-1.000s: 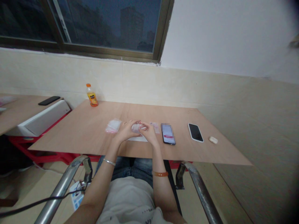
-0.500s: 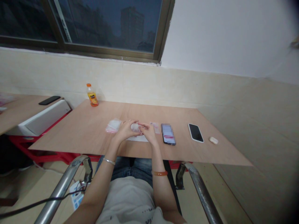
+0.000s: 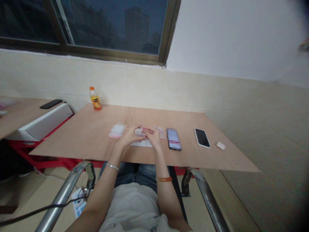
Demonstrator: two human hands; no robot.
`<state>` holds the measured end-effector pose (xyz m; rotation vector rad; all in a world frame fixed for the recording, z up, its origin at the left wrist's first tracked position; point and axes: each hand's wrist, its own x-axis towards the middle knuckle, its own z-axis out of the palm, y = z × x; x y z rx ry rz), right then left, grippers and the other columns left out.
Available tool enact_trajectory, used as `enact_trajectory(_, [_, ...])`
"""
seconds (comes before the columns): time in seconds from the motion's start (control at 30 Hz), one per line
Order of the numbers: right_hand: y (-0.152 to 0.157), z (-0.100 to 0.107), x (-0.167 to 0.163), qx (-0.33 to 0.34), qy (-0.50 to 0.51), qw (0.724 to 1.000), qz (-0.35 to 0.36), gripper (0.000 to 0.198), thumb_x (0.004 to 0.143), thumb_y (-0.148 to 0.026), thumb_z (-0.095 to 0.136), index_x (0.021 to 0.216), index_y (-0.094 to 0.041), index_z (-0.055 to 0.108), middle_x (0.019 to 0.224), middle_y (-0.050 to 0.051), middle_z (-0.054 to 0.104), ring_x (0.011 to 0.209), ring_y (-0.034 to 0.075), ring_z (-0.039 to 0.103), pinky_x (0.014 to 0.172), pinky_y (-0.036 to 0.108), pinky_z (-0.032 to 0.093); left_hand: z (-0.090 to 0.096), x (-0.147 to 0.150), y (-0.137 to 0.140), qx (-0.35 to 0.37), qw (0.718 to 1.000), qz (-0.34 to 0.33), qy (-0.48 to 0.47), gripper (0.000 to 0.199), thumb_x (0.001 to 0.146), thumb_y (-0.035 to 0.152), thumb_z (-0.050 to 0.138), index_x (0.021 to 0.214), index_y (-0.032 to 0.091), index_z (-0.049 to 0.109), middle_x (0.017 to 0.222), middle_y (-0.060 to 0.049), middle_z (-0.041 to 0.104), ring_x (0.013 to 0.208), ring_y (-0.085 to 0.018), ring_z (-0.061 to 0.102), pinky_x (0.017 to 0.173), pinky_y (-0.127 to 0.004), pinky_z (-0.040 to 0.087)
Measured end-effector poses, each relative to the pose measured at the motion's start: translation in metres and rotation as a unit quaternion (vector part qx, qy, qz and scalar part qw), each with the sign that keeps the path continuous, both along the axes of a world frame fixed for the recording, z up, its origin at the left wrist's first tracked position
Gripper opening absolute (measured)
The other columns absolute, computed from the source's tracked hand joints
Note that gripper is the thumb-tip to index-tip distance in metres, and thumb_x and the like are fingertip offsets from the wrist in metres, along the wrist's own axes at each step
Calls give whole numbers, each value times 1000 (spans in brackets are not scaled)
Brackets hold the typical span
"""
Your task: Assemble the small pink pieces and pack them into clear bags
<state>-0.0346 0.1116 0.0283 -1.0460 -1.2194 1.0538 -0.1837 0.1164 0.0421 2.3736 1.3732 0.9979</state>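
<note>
Between my two hands is a small clear plastic bag (image 3: 139, 132) with a reddish edge. My left hand (image 3: 130, 134) curves around its left side, thumb below and fingers above, closed on it. The fingertips of my right hand (image 3: 152, 135) pinch its right edge. A white sheet (image 3: 142, 144) lies on the table below the hands, partly covered by them. Just left of my left hand is a fanned pile of clear plastic bags (image 3: 117, 130) with reddish edges. Beyond my right hand lies a flat clear piece with pink marks (image 3: 160, 132), partly hidden.
On the wooden table (image 3: 72, 135) are a lit phone (image 3: 173, 139), a white-edged phone (image 3: 202, 137) and a small white case (image 3: 220, 145). An orange drink bottle (image 3: 96, 100) stands at the back left. Metal armrests (image 3: 207, 196) flank my seat.
Both hands stay in nearly the same place. My right hand has shifted very slightly left along the bag's edge.
</note>
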Motion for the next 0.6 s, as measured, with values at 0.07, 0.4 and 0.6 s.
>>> enact_trajectory(0.07, [0, 0, 0, -3, 3, 1000, 1, 24, 65, -29, 60, 79, -12, 68, 75, 8, 69, 57, 14, 59, 46, 22, 44, 0, 0, 0, -1, 1000, 1, -7, 58, 61, 49, 70, 108, 17, 60, 107, -10, 65, 95, -24, 60, 86, -35, 43])
enact_trajectory(0.4, [-1, 1, 2, -3, -36, 999, -12, 26, 67, -30, 56, 84, -13, 67, 80, 8, 69, 63, 15, 61, 50, 23, 47, 5, -1, -2, -8, 999, -6, -43, 52, 62, 51, 69, 100, 16, 63, 97, -8, 67, 86, -21, 60, 78, -31, 45])
enact_trajectory(0.6, [0, 0, 4, -6, -43, 998, -38, 29, 71, -29, 52, 91, -12, 64, 80, 7, 68, 59, 14, 60, 46, 21, 45, 4, -4, 1, -19, 998, 19, -56, 52, 60, 52, 69, 97, 15, 64, 87, -6, 66, 79, -19, 59, 72, -30, 45])
